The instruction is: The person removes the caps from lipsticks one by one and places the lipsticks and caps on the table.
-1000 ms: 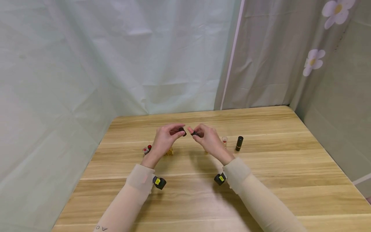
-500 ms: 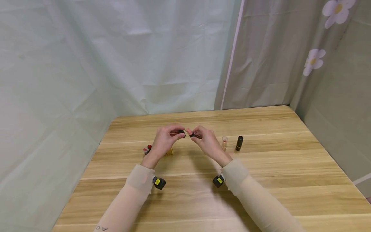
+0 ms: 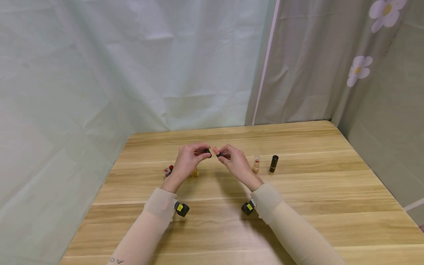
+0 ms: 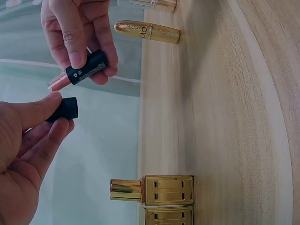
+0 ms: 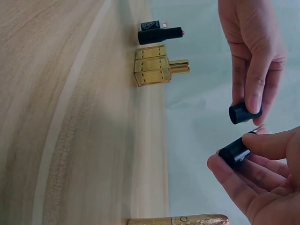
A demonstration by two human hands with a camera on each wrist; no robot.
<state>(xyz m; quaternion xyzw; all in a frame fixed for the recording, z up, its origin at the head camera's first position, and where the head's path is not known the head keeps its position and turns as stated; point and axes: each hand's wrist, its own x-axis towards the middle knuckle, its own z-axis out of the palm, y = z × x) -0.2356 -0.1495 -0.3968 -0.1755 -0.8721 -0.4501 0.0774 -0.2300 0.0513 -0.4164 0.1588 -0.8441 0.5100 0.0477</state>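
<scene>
Over the far part of the table, my left hand (image 3: 189,160) pinches a short black lipstick cap (image 4: 65,108) between thumb and fingers, its hollow end showing in the right wrist view. My right hand (image 3: 239,162) grips a black lipstick tube (image 4: 89,66) by its base. A coral-pink lipstick bullet (image 4: 60,83) sticks out of that tube and points toward the left hand. Cap and tube are close but apart, both held tilted above the wood. Below the left hand stand square gold lipsticks (image 4: 168,190); a round gold lipstick (image 4: 147,32) stands near the right hand.
On the wooden table (image 3: 212,232), a clear-capped lipstick (image 3: 256,165) and a tall black lipstick (image 3: 273,163) stand to the right. A black tube with a red tip (image 5: 159,35) and a small clear-topped one (image 5: 152,25) stand at the left. Curtains (image 3: 205,73) hang behind.
My right hand has shifted slightly left and down with the lipstick, uncovering more of the clear-capped lipstick behind it. My left hand with the cap has dipped slightly.
</scene>
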